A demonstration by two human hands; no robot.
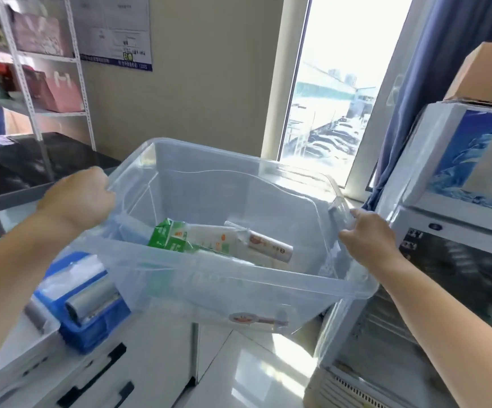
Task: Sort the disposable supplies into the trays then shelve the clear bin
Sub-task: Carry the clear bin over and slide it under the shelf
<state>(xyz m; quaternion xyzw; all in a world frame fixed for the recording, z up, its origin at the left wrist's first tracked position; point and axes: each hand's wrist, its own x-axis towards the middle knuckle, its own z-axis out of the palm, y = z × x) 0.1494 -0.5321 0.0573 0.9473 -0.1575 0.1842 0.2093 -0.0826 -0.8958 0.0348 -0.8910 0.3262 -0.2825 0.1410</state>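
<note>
Clear bin (238, 201) in both hands' grip, left hand (80, 195), right hand (368, 234), fingertips hidden behind rim.

Both bare arms are reaching forward, spread apart. The left hand (78, 197) is closing its fingers in a grip, and the right hand (368, 234) is gripping too.

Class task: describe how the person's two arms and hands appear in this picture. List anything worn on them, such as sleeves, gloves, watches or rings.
Both forearms are bare as far as the frame shows them; no sleeve comes into view. The left hand wears no glove, and its wrist carries no watch or band. The right hand is likewise ungloved with a bare wrist. No rings or markings show, though most fingers are hidden.
</note>
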